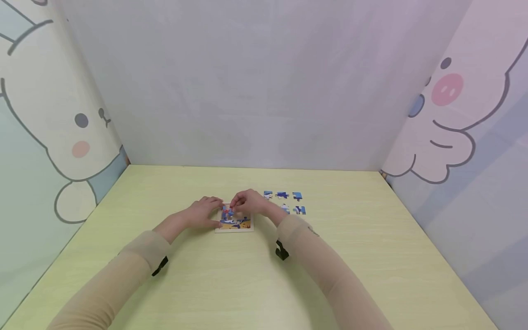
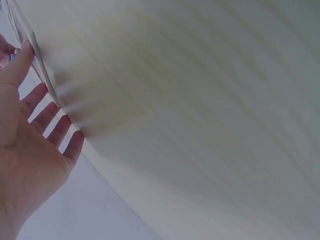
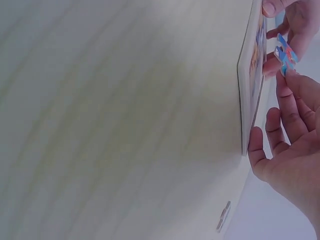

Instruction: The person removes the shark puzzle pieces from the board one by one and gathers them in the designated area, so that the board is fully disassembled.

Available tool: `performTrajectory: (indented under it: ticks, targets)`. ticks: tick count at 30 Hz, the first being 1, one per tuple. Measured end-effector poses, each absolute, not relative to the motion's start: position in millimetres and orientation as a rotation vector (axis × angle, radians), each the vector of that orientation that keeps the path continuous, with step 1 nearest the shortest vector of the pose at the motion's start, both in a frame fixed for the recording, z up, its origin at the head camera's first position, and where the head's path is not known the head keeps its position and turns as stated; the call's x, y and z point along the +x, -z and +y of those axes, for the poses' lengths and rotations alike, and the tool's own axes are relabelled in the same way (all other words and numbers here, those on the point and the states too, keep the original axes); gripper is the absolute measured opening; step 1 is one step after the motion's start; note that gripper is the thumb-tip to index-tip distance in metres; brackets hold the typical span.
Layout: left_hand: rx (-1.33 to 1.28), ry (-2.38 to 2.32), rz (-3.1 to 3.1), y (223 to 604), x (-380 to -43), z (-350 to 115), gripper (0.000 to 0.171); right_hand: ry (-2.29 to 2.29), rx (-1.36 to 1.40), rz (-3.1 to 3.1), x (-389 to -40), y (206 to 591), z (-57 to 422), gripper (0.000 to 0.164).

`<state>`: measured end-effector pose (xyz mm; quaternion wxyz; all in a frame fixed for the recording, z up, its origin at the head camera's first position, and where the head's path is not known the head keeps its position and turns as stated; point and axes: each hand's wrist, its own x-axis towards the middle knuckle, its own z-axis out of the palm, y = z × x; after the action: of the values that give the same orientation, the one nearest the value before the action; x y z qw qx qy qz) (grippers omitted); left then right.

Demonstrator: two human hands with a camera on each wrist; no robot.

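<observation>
A screened booth: pale-yellow wood-grain surface (image 1: 231, 284), plain whitish sheet (image 1: 247, 91) along its far edge, cartoon-animal-printed sheets (image 1: 49, 105) at both side edges.

From here I count two hands: one left hand (image 1: 201, 213), one right hand (image 1: 253, 202). There's one puzzle board (image 1: 234, 230), one pinched piece (image 3: 286, 54), five visible loose pieces (image 1: 297, 196) and two cartoon animals (image 1: 474, 98).

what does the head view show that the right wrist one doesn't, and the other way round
Only the head view shows the cartoon figures, the beige sleeves and the loose pieces laid out in two rows. Only the right wrist view shows the palm side of the right hand and, clearly, its pinch on a blue and red piece. Both show the left hand at the puzzle board, and the table.
</observation>
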<state>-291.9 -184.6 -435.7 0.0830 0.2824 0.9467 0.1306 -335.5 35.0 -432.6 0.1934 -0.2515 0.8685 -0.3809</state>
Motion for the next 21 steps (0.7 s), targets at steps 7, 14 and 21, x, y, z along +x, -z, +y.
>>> performTrajectory:
  ticks: [7,14,21]
  targets:
    - [0.829,-0.398,2.827,436.8,-292.4,-184.9,0.064,1.043,-0.708,2.444,-333.2,419.8,44.0,0.011]
    - [0.793,-0.401,2.818,437.8,-293.4,-184.4,0.063,1.006,-0.727,2.46,-336.9,408.7,59.8,0.011]
    - [0.815,-0.386,2.825,435.2,-292.9,-183.2,0.063,0.96,-0.721,2.5,-340.0,397.6,82.1,0.009]
